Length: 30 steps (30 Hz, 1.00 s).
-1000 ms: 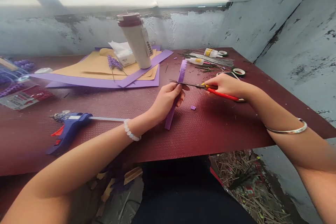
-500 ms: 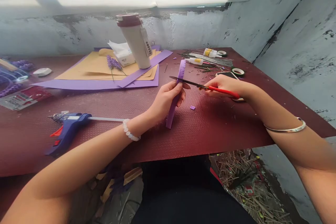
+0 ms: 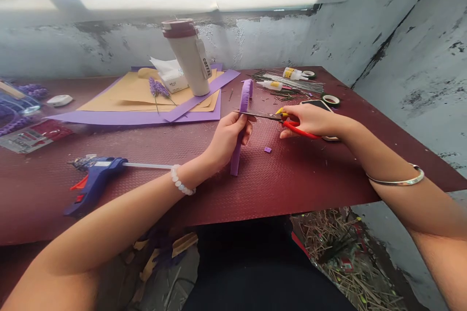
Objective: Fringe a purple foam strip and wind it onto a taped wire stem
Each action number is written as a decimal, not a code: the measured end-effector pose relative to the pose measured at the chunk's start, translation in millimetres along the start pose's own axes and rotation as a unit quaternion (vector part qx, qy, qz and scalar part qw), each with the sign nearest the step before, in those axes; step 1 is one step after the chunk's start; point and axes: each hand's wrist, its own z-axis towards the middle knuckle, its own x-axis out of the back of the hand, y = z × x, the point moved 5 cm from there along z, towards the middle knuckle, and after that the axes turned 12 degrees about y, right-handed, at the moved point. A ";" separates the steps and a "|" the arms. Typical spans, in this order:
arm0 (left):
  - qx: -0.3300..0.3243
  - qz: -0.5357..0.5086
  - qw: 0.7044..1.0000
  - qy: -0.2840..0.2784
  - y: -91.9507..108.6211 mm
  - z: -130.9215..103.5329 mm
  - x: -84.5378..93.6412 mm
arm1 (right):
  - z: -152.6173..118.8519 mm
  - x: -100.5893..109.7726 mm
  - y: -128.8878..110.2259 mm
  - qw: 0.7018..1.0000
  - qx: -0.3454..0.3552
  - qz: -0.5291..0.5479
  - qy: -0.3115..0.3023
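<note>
Purple strip (image 3: 239,131) stands nearly upright at table centre, its lower end on the maroon table (image 3: 292,180) and its top curling toward 12 o'clock. Left hand (image 3: 228,138) is wrapped around the strip's middle, fingers closed on it. At 3 o'clock from it, the right hand (image 3: 310,119) grips the red-handled scissors (image 3: 277,119), whose blades point toward 9 o'clock and meet the strip just above the left hand's fingers; how far apart the blades stand cannot be told. A small purple scrap (image 3: 267,149) lies on the table between the two hands. Toward 9 o'clock, near the left wrist, lies a blue glue gun (image 3: 95,180). Farther off, at 11 o'clock, a white cup (image 3: 189,58) stands on tan and purple paper sheets (image 3: 138,102). At 1 o'clock, beyond the right hand, are wires (image 3: 292,85), glue bottles (image 3: 292,74) and tape rolls (image 3: 332,99).
</note>
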 end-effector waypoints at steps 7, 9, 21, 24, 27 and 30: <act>-0.010 0.017 1.000 -0.006 1.8 -4.2 -1.8 | -0.9 0.6 -7.7 0.997 0.048 -0.016 0.061; -0.007 0.018 1.000 -0.004 1.9 -4.4 -1.7 | -1.3 1.2 -8.6 0.995 0.055 -0.025 0.074; -0.005 0.001 1.000 -0.030 0.9 -4.9 -3.3 | -0.6 -0.4 -4.6 0.998 0.051 -0.013 0.020; -0.003 -0.023 0.999 -0.049 1.7 -5.7 -4.3 | -2.9 -4.2 -1.4 0.998 0.012 0.043 -0.037; -0.002 -0.032 0.998 -0.060 0.8 -5.7 -4.6 | -4.5 -5.8 0.6 0.994 -0.015 0.074 -0.073; 0.006 -0.020 0.998 -0.056 -1.8 -4.8 -4.0 | -4.4 -4.3 0.3 0.994 -0.011 0.080 -0.079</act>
